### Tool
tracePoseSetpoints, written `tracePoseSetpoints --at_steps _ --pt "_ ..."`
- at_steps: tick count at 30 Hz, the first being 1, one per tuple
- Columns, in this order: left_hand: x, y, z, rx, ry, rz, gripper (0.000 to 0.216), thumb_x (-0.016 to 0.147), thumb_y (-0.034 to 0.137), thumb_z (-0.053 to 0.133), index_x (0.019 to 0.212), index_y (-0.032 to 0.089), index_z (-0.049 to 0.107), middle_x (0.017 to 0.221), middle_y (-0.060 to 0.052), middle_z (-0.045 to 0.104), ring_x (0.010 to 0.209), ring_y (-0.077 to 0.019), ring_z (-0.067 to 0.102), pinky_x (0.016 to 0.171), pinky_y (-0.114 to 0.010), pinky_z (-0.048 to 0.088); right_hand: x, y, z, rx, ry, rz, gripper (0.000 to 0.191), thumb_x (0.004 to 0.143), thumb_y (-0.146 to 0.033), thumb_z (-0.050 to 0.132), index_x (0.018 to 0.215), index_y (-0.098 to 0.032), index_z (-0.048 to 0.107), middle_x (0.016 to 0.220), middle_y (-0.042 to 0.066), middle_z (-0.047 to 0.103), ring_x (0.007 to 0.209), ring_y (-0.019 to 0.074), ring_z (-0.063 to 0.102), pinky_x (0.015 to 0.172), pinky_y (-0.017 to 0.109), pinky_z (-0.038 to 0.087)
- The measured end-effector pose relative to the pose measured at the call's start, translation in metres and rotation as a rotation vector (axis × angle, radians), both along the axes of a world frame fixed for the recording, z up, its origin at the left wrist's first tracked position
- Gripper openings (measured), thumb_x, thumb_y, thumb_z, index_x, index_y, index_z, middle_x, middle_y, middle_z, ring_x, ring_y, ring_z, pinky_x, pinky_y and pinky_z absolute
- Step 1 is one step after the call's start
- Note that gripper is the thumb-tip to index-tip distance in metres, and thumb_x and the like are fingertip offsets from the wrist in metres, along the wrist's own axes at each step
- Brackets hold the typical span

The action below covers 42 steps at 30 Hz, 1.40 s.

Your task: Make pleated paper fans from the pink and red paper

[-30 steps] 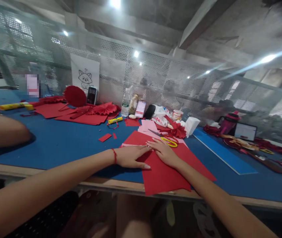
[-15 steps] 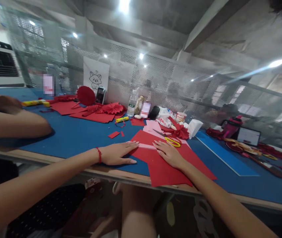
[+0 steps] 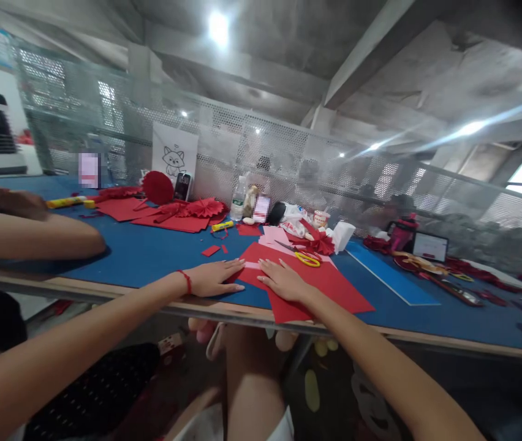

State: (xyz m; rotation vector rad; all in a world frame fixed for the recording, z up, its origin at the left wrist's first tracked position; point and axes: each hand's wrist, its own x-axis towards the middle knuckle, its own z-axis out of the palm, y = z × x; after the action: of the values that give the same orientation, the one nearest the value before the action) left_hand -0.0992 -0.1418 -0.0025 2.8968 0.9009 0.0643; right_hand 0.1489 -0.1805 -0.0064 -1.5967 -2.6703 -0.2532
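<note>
Left hand (image 3: 215, 278) and right hand (image 3: 283, 282) palm-down, fingers extended, gripping nothing. Fingertips met one second ago; hands now parted, pink strip (image 3: 252, 266) uncovered between them, seemingly smoothed flat over red paper (image 3: 344, 295). Scissors (image 3: 296, 251) just beyond right hand; yellow tube (image 3: 222, 226) farther off on worktop (image 3: 141, 260).

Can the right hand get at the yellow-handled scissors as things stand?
Probably yes: the right hand lies flat on the red paper, the scissors rest just beyond its fingers with their yellow loop uncovered, and nothing visible stands between.
</note>
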Motion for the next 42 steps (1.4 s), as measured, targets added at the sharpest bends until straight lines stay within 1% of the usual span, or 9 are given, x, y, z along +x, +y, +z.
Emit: tracePoseSetpoints --at_steps 5,12,16,20,23,27,32,37,42 --pt "-0.012 -0.001 -0.005 0.132 -0.034 0.018 0.078 0.094 0.065 0.031 0.152 0.012 0.028 0.159 -0.015 0.017 0.149 -0.0282 0.010 0.120 -0.043 0.011 -0.016 0.006 0.009 0.147 -0.219 -0.027 0.037 0.099 -0.014 0.037 0.128 -0.008 0.060 0.121 0.017 0.067 0.116 0.0250 0.058 0.114 0.046 0.025" --pt "-0.023 -0.005 -0.001 0.267 -0.185 0.053 0.071 0.094 0.062 0.037 0.150 0.019 0.033 0.159 -0.012 0.024 0.149 -0.0273 0.015 0.120 -0.044 0.014 -0.025 0.029 0.021 0.139 -0.238 -0.028 0.025 0.090 -0.006 0.048 0.100 -0.008 0.071 0.103 0.020 0.069 0.104 0.0267 0.062 0.083 0.033 0.047" --pt "-0.005 0.010 0.003 0.138 -0.294 0.051 0.069 0.092 0.059 0.045 0.146 0.016 0.039 0.156 -0.014 0.033 0.146 -0.0294 0.024 0.118 -0.044 0.023 -0.018 0.044 0.027 0.170 -0.156 -0.094 0.026 0.092 -0.011 0.045 0.102 -0.010 0.069 0.101 0.019 0.069 0.098 0.0271 0.065 0.076 0.032 0.047" --pt "0.027 0.033 -0.002 -0.231 -0.592 0.136 0.070 0.089 0.063 0.045 0.142 0.016 0.044 0.147 -0.013 0.048 0.134 -0.0295 0.046 0.110 -0.041 0.038 -0.014 0.058 0.029 0.213 -0.011 -0.180 0.026 0.095 -0.024 0.043 0.107 -0.013 0.064 0.106 0.015 0.069 0.095 0.0254 0.065 0.072 0.031 0.047" --pt "0.049 0.051 -0.006 -0.487 -0.885 0.249 0.073 0.088 0.063 0.044 0.142 0.014 0.043 0.148 -0.014 0.047 0.130 -0.0297 0.051 0.102 -0.039 0.047 -0.019 0.070 0.023 0.163 0.376 -0.204 0.024 0.095 -0.030 0.044 0.103 -0.018 0.063 0.100 0.008 0.070 0.089 0.0198 0.065 0.075 0.029 0.047" --pt "0.064 0.075 -0.008 -0.502 -1.041 0.243 0.062 0.088 0.055 0.049 0.135 0.015 0.053 0.135 -0.011 0.060 0.124 -0.0300 0.054 0.102 -0.041 0.046 -0.030 0.089 0.004 0.150 0.746 -0.011 0.021 0.090 -0.022 0.049 0.108 -0.018 0.059 0.107 0.006 0.067 0.098 0.0194 0.061 0.085 0.032 0.046" --pt "0.049 0.102 -0.010 -0.337 -0.931 0.110 0.049 0.093 0.045 0.049 0.130 0.015 0.057 0.125 -0.011 0.066 0.110 -0.0257 0.063 0.097 -0.037 0.048 -0.024 0.108 -0.016 0.269 0.726 0.161 0.017 0.091 -0.026 0.052 0.103 -0.016 0.059 0.102 0.008 0.064 0.096 0.0224 0.056 0.086 0.036 0.044" --pt "0.034 0.102 -0.016 -0.168 -0.653 0.037 0.034 0.100 0.029 0.039 0.123 0.020 0.063 0.115 -0.008 0.070 0.103 -0.0209 0.064 0.088 -0.030 0.050 0.009 0.102 -0.018 0.570 0.616 0.224 0.011 0.092 -0.026 0.054 0.097 -0.019 0.060 0.094 0.008 0.062 0.093 0.0227 0.052 0.084 0.036 0.039" --pt "0.037 0.091 -0.020 0.050 -0.476 -0.143 0.030 0.100 0.024 0.041 0.112 0.024 0.069 0.107 -0.007 0.070 0.098 -0.0182 0.062 0.084 -0.028 0.047 0.031 0.092 -0.016 0.366 0.375 0.381 0.014 0.096 -0.025 0.055 0.091 -0.021 0.067 0.086 0.004 0.066 0.086 0.0180 0.052 0.077 0.033 0.035"
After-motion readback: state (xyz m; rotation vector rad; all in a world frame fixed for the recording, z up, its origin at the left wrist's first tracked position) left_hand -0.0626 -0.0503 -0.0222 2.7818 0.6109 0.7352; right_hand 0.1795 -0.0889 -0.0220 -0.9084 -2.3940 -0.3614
